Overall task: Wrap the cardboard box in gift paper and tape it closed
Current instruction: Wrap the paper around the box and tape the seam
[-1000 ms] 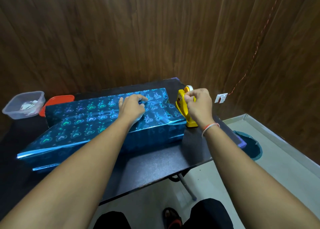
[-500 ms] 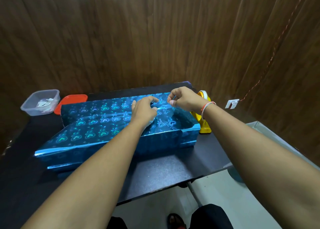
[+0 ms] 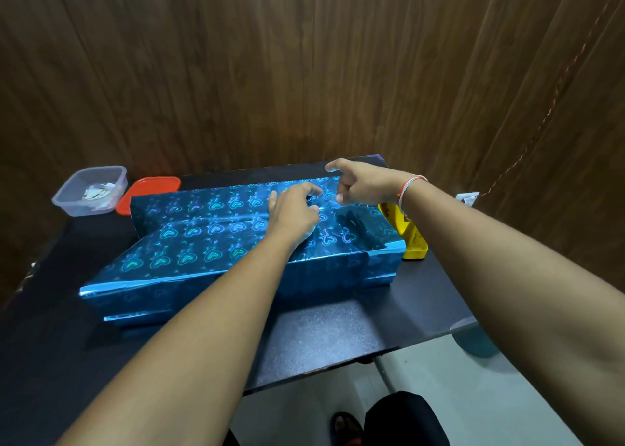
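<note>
- Nearest me, both forearms reach out over the black table (image 3: 338,337) toward the box.
- The wrapped cardboard box (image 3: 236,253) lies along the middle of the table, holographic blue gift paper (image 3: 189,232) already folded over its top.
- My left hand (image 3: 294,215) rests on the top seam, fingers loosely curled and pressing the overlap down.
- My right hand (image 3: 363,185) sits just beyond it, thumb and a finger seemingly pinching a small piece at the seam, index finger stretched out; I cannot make out the tape itself.
- I judge this the seam-taping step; next, the strip needs smoothing flat across the overlap.
- A second ago the right hand was at the yellow tape dispenser (image 3: 411,239); now it is over the box.
- Farthest back, left, a clear plastic tub (image 3: 91,192) and its red lid (image 3: 148,188).
</note>
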